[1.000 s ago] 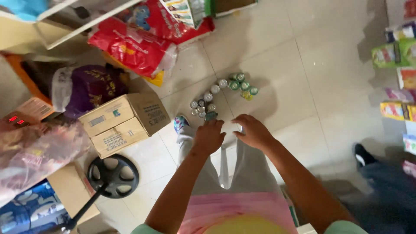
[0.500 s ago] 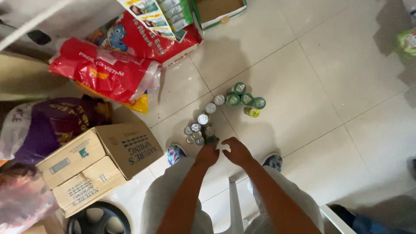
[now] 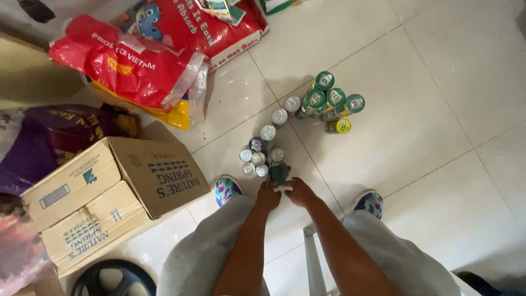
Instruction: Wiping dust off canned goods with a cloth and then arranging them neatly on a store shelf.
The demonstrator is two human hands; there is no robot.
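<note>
I look straight down at a tiled floor between my knees. My left hand [image 3: 268, 196] and my right hand [image 3: 299, 191] are low by the floor, both closed around a dark green can [image 3: 279, 173] that stands at the near end of a cluster of small silver-topped cans [image 3: 257, 156]. A curved row of cans runs away from it to a group of green-topped cans [image 3: 329, 100] and one yellow can [image 3: 339, 126]. My patterned shoes [image 3: 226, 189] flank the cluster.
Two stacked cardboard boxes [image 3: 109, 189] sit at my left. Red sacks [image 3: 137, 60] and a purple bag [image 3: 49, 137] lie beyond them. A black round base [image 3: 112, 277] is at the lower left. A white chair leg [image 3: 312, 263] shows between my legs.
The view has dropped closer to the floor. Both hands went down and forward from in front of my lap to the near cans and closed on the dark green can.
</note>
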